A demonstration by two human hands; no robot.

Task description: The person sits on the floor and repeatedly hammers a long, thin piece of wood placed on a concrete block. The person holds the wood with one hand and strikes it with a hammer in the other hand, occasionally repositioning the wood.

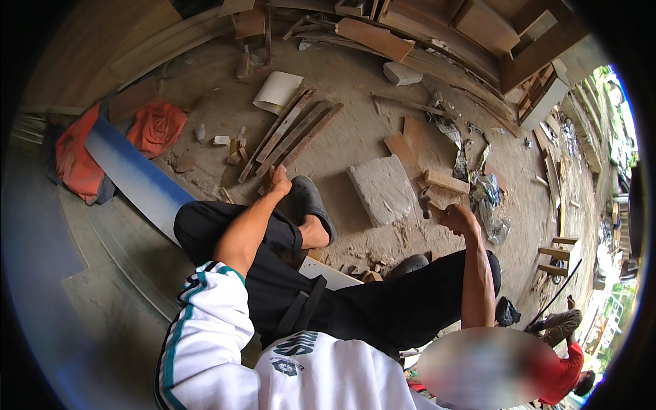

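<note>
My left hand (pixel 276 182) is closed, fingers bent, above the near ends of several narrow wooden strips (pixel 294 126) on the ground. What it pinches, if anything, is too small to make out. On the right, my right hand (pixel 459 220) is wrapped round the short handle of what looks like a hammer (pixel 430 206), its head pointing left. A pale, rough concrete block (pixel 383 188) lies on the ground between my hands, left of the hammer and not touched by either hand. A short wood block (pixel 447 181) lies just beyond the hammer.
Close to my left hand is my foot in a grey clog (pixel 311 205). A blue-white board (pixel 140 181) and orange bags (pixel 76 160) lie at left. Crumpled plastic (pixel 486 191), a small wooden stool (pixel 557 258) and another person in red (pixel 567 372) are at right. Wooden furniture (pixel 478 34) stands far back.
</note>
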